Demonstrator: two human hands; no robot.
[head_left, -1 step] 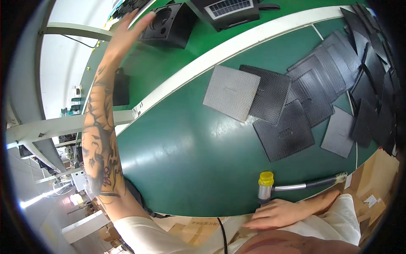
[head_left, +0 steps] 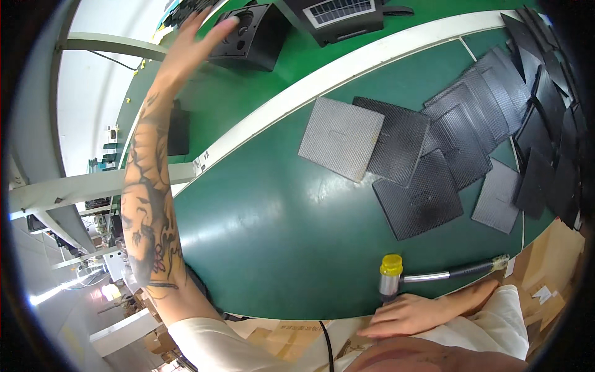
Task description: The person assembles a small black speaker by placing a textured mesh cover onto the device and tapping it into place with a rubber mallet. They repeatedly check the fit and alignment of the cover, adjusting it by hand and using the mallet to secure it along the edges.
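My left arm stretches far to the upper left. My left hand (head_left: 188,49) is open with thumb and fingers apart, in front of a black speaker box (head_left: 248,37) with a round cone. Its fingertips lie by a pile of small dark pieces (head_left: 186,12) at the top edge; whether they touch it I cannot tell. At the near table edge, my right hand (head_left: 403,315) rests with fingers stretched out, holding nothing. Just beyond it a mallet (head_left: 427,276) with a yellow-capped head and black grip lies on the green table (head_left: 266,248).
Several square black mesh panels (head_left: 418,198) overlap on the right, with a lighter grey mesh panel (head_left: 341,139) on top at their left. More dark panels (head_left: 539,124) pile along the right rim. Beyond a white ledge (head_left: 279,105) stands a black device with a solar panel (head_left: 341,11).
My left hand has shifted slightly to the right and up. The whole view has moved a little; the panels and mallet stay in place.
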